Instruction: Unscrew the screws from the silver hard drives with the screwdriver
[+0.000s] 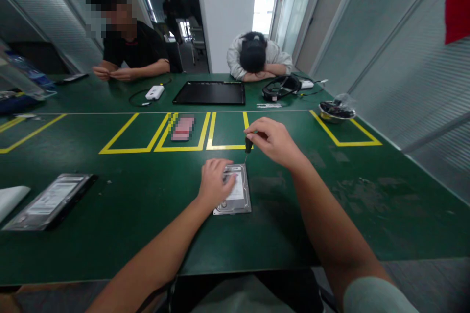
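A silver hard drive [240,200] with a white label lies flat on the green table in front of me. My left hand [214,182] grips its left side, the thumb on the label and the fingers over the far left corner. Between the thumb and fingers of my right hand [270,141] is a black-handled screwdriver [248,145], held nearly upright. Its thin shaft points down at the drive's far right corner. The tip is too small to tell whether it sits in a screw.
More hard drives [55,198] lie at the left. A phone-like pink item [183,128] rests inside yellow tape markings. Farther back are a black flat panel [210,93], a headset [281,88] and a metal bowl [336,111]. Two people sit across the table [147,239].
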The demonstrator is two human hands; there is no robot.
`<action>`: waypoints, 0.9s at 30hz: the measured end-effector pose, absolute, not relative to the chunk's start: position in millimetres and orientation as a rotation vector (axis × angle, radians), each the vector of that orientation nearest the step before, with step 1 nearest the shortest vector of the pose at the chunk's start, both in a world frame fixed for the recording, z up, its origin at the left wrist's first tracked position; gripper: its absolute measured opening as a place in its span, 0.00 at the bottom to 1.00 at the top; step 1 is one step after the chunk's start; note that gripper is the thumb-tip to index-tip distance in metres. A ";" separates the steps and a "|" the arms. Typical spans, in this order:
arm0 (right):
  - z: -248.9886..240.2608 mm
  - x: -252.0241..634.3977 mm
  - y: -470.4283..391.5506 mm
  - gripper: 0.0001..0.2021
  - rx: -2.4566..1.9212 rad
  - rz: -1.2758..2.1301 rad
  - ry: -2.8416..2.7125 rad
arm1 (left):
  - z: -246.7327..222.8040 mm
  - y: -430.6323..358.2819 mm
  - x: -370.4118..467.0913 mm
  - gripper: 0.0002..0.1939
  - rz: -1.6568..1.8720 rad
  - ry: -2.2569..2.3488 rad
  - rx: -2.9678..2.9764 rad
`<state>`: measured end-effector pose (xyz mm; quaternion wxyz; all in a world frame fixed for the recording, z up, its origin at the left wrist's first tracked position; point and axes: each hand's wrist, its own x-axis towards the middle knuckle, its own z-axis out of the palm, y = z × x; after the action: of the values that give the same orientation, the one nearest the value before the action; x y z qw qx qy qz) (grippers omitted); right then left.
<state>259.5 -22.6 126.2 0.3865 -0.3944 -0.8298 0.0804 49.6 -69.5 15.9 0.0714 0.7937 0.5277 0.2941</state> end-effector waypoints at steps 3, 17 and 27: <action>128.1 258.4 -24.5 0.07 -0.987 0.256 -2.131 | 17.4 -65.9 41.3 0.29 0.831 1.978 2.220; 125.2 252.7 -24.1 0.03 -1.050 0.222 -2.058 | 13.3 -46.1 25.2 0.30 0.501 1.888 2.020; 120.1 250.3 -21.1 0.05 -1.100 0.137 -2.013 | 12.3 -45.8 24.1 0.30 0.510 1.875 2.026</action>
<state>250.3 -21.1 120.1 0.4093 -0.4368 -0.7992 0.0546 24.1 -45.8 12.3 0.1663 0.7115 0.6587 0.1793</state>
